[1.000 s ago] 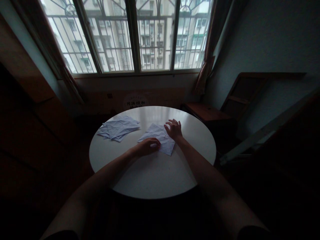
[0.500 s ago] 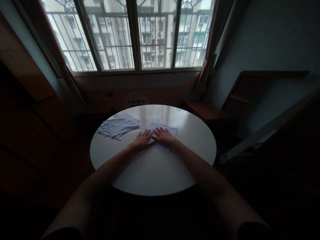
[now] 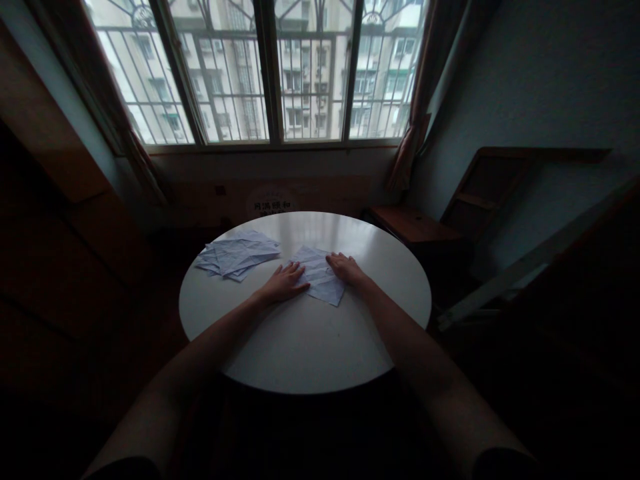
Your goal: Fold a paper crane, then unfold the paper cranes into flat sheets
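Observation:
A creased sheet of pale paper (image 3: 320, 277) lies flat near the middle of the round white table (image 3: 305, 347). My left hand (image 3: 283, 283) rests palm down on the paper's left edge, fingers stretched out. On the right edge lies my right hand (image 3: 347, 268), its fingers extended and touching the paper. Between the two hands the creased surface shows. To the left, a loose pile of crumpled papers (image 3: 243, 253) sits on the table, apart from my left hand.
Beyond the table is a barred window (image 3: 310, 87) with curtains at both sides. A low wooden stand (image 3: 417, 223) is at the back right. Wooden cabinets (image 3: 50, 200) line the left, and a pale slanted bar (image 3: 480, 303) is at the right.
My right hand has slid to the right across the paper, away from my left hand, uncovering its middle. My left hand has stayed nearly in place.

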The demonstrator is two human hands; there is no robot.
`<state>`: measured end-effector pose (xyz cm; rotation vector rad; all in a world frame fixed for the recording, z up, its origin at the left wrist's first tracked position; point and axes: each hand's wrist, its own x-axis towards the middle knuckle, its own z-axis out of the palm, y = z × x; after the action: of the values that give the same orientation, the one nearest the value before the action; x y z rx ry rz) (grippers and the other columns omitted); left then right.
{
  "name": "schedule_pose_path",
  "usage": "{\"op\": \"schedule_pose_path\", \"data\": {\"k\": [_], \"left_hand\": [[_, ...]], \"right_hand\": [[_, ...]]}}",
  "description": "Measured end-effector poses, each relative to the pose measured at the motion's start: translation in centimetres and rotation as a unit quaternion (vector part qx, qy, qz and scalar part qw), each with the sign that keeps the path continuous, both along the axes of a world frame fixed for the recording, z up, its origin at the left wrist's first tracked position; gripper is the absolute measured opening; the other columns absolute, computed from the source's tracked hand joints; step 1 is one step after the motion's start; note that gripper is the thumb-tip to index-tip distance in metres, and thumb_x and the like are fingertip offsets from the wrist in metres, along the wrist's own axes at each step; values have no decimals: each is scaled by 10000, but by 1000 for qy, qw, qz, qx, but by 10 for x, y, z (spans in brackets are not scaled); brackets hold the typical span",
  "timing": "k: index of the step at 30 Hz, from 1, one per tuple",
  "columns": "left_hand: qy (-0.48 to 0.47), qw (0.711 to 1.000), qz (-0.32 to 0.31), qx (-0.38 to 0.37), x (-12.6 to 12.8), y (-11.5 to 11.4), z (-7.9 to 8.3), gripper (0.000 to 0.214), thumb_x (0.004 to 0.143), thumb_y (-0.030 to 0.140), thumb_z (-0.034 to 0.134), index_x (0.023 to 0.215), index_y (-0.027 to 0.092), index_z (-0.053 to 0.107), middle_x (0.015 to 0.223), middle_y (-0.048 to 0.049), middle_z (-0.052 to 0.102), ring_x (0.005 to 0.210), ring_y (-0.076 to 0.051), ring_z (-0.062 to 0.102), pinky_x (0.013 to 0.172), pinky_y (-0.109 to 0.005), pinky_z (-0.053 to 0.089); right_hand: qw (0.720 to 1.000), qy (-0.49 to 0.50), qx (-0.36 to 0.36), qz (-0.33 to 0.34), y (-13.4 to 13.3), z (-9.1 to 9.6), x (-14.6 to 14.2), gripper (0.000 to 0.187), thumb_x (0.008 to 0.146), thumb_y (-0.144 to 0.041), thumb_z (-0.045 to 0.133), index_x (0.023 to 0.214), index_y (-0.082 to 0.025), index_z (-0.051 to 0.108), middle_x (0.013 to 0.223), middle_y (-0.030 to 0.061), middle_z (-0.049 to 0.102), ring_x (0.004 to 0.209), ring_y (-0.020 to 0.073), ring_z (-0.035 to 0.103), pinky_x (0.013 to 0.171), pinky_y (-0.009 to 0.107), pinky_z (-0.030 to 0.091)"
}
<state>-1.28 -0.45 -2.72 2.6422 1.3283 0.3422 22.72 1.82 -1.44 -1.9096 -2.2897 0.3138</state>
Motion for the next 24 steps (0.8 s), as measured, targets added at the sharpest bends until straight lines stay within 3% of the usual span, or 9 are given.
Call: {"op": "schedule_pose_path", "data": {"k": [4,6,8,13,19,22,24], "left_hand": [[-128,990,-57,4,-13,7,3,614,915,602,406,1307,162,580,1454,-141,473,1365,-257,422,1146,-417,321],[-170,983,-68,0,-20,11,4,609,903,621,420,1250,165,628,1356,-130,575,1309,-252,492,1118,-407,375],[-177,982,-64,0,-25,14,4,629,874,653,449,1219,168,651,1351,-133,579,1289,-268,512,1108,-418,388],[-117,990,-71,-20,-32,17,2,702,844,684,466,1273,150,621,1429,-162,495,1313,-289,484,1122,-394,365],[-82,994,-66,-3,-31,12,6,668,825,671,515,1289,200,606,1409,-118,517,1274,-274,511,1088,-376,391],[-52,997,-39,48,-25,4,12,634,807,667,553,1247,217,638,1304,-119,576,1195,-284,547,1057,-395,401],[-20,996,-3,83,-21,-2,16,617,791,685,561,1215,247,656,1231,-117,594,1142,-312,560,1042,-468,386]], "right_hand": [[999,12,29,-26,7,0,11,468,1008,-330,233,1358,-205,517,1493,90,438,1370,232,407,1134,447,282],[999,13,36,-31,8,0,11,434,993,-299,283,1322,-224,556,1449,75,497,1310,220,479,1110,409,323],[999,10,40,-32,8,-1,10,415,970,-305,349,1320,-238,562,1460,63,484,1310,226,482,1110,405,326],[999,3,42,-29,7,-4,8,450,937,-351,437,1351,-201,533,1513,95,405,1389,264,381,1142,480,265],[994,7,110,-24,2,-1,2,406,961,-381,413,1282,-208,593,1449,105,490,1394,277,362,1150,533,212],[990,20,137,15,-4,1,-8,523,954,-463,424,1394,-188,487,1482,125,444,1410,282,330,1156,507,210],[990,25,130,48,-8,0,-15,658,915,-546,467,1464,-193,387,1509,134,400,1422,306,301,1157,495,213]]}}
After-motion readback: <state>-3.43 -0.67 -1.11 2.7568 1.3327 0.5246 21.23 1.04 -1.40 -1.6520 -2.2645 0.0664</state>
